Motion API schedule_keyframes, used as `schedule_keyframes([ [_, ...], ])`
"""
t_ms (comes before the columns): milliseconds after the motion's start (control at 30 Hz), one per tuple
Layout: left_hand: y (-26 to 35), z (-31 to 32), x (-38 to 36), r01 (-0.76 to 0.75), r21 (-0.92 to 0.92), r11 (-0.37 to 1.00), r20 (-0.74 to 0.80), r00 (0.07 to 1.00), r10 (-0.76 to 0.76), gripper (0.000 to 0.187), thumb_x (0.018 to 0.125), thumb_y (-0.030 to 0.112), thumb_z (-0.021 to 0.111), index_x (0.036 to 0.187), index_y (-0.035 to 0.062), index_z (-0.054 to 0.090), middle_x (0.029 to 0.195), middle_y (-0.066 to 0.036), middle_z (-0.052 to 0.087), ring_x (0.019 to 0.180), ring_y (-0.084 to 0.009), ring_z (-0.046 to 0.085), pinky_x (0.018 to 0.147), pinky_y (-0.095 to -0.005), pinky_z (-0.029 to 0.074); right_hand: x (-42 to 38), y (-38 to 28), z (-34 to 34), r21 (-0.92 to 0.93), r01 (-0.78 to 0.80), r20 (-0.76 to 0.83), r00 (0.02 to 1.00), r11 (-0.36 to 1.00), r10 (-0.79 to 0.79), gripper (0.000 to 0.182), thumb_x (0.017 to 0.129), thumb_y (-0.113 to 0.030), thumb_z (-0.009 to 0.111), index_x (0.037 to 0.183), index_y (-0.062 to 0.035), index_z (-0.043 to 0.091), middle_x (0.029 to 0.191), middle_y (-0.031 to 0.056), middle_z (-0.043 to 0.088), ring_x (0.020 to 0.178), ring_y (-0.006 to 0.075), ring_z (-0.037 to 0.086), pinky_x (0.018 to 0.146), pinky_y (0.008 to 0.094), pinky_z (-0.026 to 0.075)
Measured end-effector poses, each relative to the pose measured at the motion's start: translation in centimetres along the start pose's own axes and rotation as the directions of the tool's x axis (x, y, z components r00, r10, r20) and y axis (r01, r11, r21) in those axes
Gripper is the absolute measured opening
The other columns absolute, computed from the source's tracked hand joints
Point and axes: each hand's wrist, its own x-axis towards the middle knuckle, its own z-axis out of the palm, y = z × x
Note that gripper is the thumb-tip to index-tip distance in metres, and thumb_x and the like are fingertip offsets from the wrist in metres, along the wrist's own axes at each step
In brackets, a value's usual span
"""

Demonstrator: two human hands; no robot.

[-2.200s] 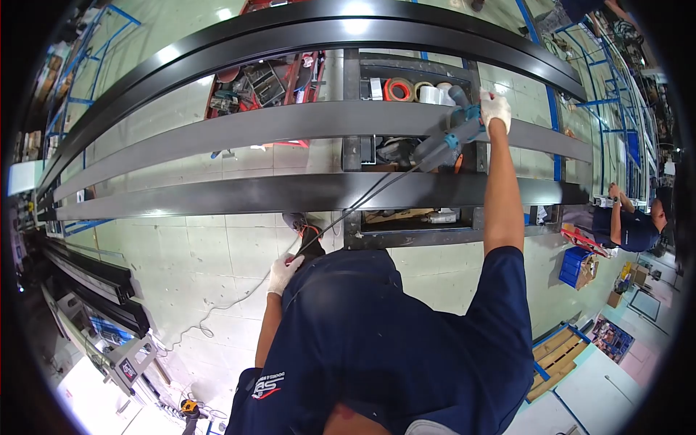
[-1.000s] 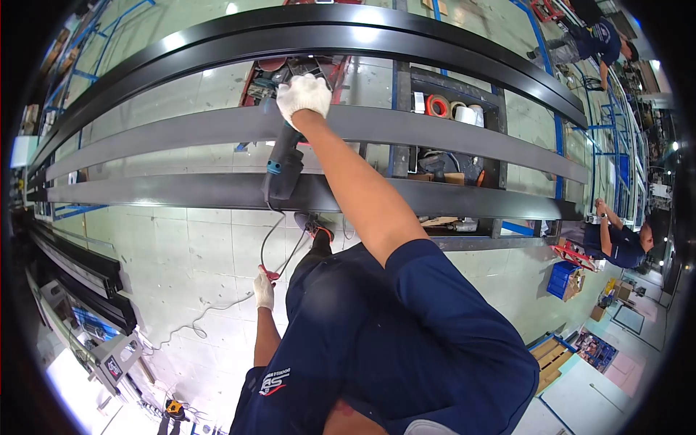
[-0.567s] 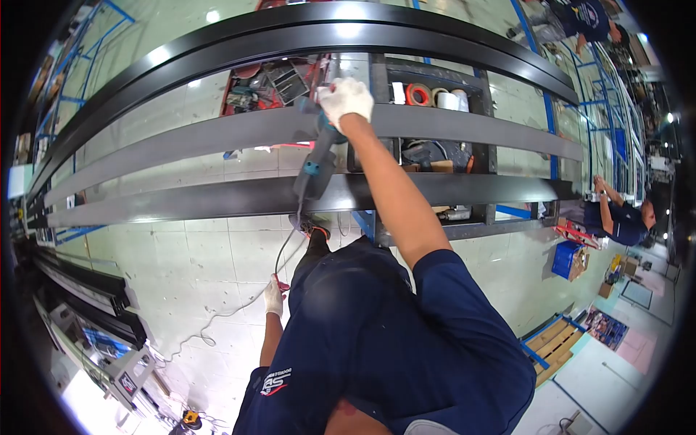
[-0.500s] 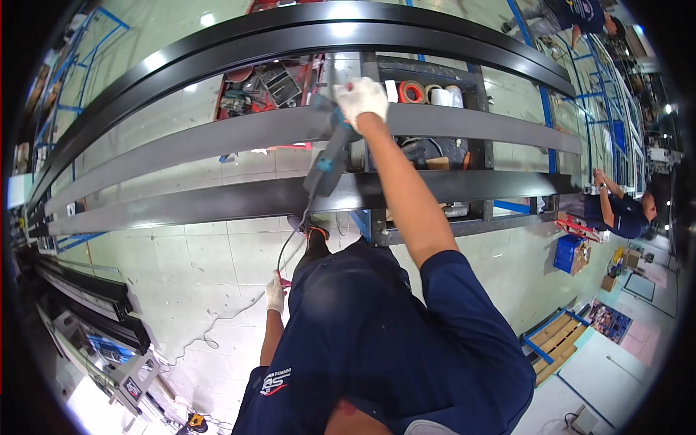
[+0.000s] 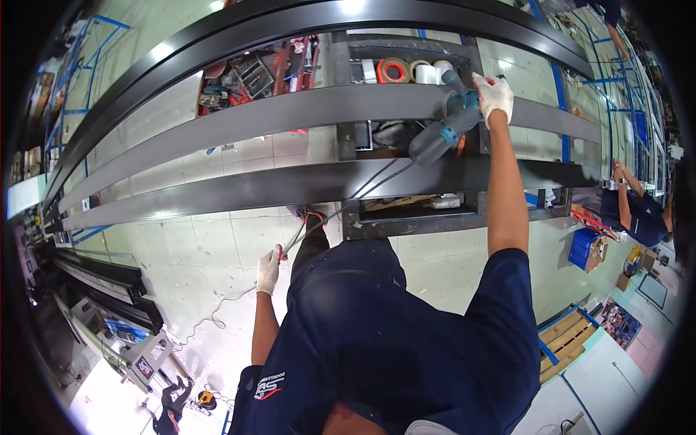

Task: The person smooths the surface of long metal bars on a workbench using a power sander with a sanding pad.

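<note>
My right hand point(image 5: 494, 97), in a white glove with red on its fingers, is closed on a teal and dark grey power tool point(image 5: 449, 123). The tool lies over the middle grey bar point(image 5: 304, 105), its rear end reaching toward the nearer dark bar point(image 5: 246, 190). A dark cable point(image 5: 377, 181) runs from the tool across that bar, down to my left. My left hand point(image 5: 268, 270), gloved too, is low beside my leg, its fingers closed round the cable near a small red part.
Red toolbox point(image 5: 199, 98) with tools under the bars. Tape rolls point(image 5: 392, 71) stand in a dark frame point(image 5: 413, 230). Another person point(image 5: 641, 216) is at the right, near a blue bin point(image 5: 582, 248). A pale cord point(image 5: 217, 319) lies on the floor.
My right hand has moved right with the tool, which now lies over the bar farther right. The cable is stretched across the nearer bar. My left hand has shifted slightly up and left.
</note>
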Motion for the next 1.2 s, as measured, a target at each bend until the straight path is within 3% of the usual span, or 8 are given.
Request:
schedule_keyframes([
  [133,4.7,5.0,-4.5,-0.03,0.02,0.999,0.117,0.993,0.028,0.061,0.116,0.052,0.063,0.099,-0.0036,0.08,0.083,-0.013,0.078,0.083,-0.0211,0.072,0.082,-0.0391,0.055,5.6,5.1,-3.7,-0.049,0.04,-0.063,0.997,0.998,-0.043,0.046,0.093,-0.053,0.086,0.1,-0.0075,0.089,0.079,0.008,0.078,0.067,0.0189,0.075,0.061,0.0366,0.06],
  [200,6.2,6.7,-6.0,-0.113,0.196,0.974,0.148,0.985,0.084,0.056,0.117,0.046,0.064,0.096,-0.0045,0.075,0.079,-0.015,0.071,0.078,-0.0241,0.067,0.078,-0.042,0.052,7.0,6.0,-5.8,-0.008,-0.027,-0.02,0.999,1.0,0.027,0.043,0.093,-0.052,0.086,0.102,-0.0098,0.09,0.081,0.0056,0.078,0.07,0.0164,0.071,0.06,0.036,0.057],
  [500,16.0,9.9,-11.3,-0.297,0.118,0.947,0.257,0.931,0.26,0.046,0.117,0.033,0.064,0.097,-0.0078,0.071,0.087,-0.018,0.066,0.083,-0.0283,0.062,0.078,-0.0422,0.049,19.1,17.1,-11.8,-0.02,-0.016,-0.138,0.99,1.0,0.013,0.051,0.094,-0.058,0.085,0.11,-0.01,0.09,0.081,0.0034,0.076,0.069,0.0142,0.069,0.06,0.0353,0.056],
  [800,9.5,7.7,-9.8,-0.105,0.074,0.992,0.177,0.98,0.09,0.047,0.112,0.041,0.073,0.103,-0.0052,0.079,0.082,-0.01,0.073,0.079,-0.0148,0.062,0.074,-0.0376,0.05,15.4,13.9,-10.4,-0.105,-0.009,-0.128,0.992,0.994,-0.004,0.062,0.096,-0.069,0.074,0.121,-0.0137,0.089,0.09,0.014,0.083,0.081,0.0244,0.082,0.073,0.0415,0.065],
  [867,7.9,6.1,-9.1,-0.088,0.07,0.994,0.165,0.983,0.075,0.05,0.115,0.041,0.07,0.1,-0.0054,0.08,0.083,-0.007,0.075,0.081,-0.0132,0.065,0.077,-0.0341,0.053,13.8,12.3,-8.4,-0.149,0.041,-0.106,0.993,0.988,-0.058,0.059,0.094,-0.068,0.078,0.116,-0.0146,0.089,0.087,0.007,0.078,0.078,0.0179,0.074,0.065,0.038,0.061],
  [1000,1.0,3.1,-6.6,-0.042,-0.119,0.992,0.088,0.995,0.053,0.054,0.117,0.045,0.068,0.095,-0.0032,0.08,0.087,-0.006,0.078,0.084,-0.0135,0.071,0.084,-0.0315,0.056,7.0,6.3,-3.3,0.35,0.0,0.015,1.0,0.937,-0.006,0.043,0.098,-0.049,0.085,0.115,-0.0088,0.088,0.091,0.0015,0.078,0.08,0.0123,0.072,0.064,0.036,0.06],
  [1067,-1.0,1.3,-6.2,0.017,-0.226,0.974,0.019,1.0,-0.013,0.055,0.117,0.047,0.068,0.093,-0.0011,0.079,0.088,-0.008,0.078,0.084,-0.015,0.072,0.085,-0.0306,0.056,4.7,4.9,0.3,0.635,0.094,0.075,0.98,0.767,-0.182,0.031,0.099,-0.035,0.087,0.114,-0.0078,0.086,0.092,0.0048,0.076,0.078,0.013,0.072,0.057,0.033,0.066],
  [1200,-4.2,-1.9,-6.9,-0.003,-0.344,0.939,-0.086,0.996,-0.028,0.054,0.116,0.048,0.07,0.092,0.0008,0.079,0.085,-0.008,0.077,0.08,-0.0155,0.071,0.079,-0.0308,0.056,-3.9,-1.4,6.5,0.748,0.145,-0.078,0.988,0.647,-0.132,0.023,0.098,-0.026,0.09,0.111,-0.0079,0.085,0.106,0.0044,0.075,0.083,0.0155,0.073,0.056,0.0347,0.067],
])
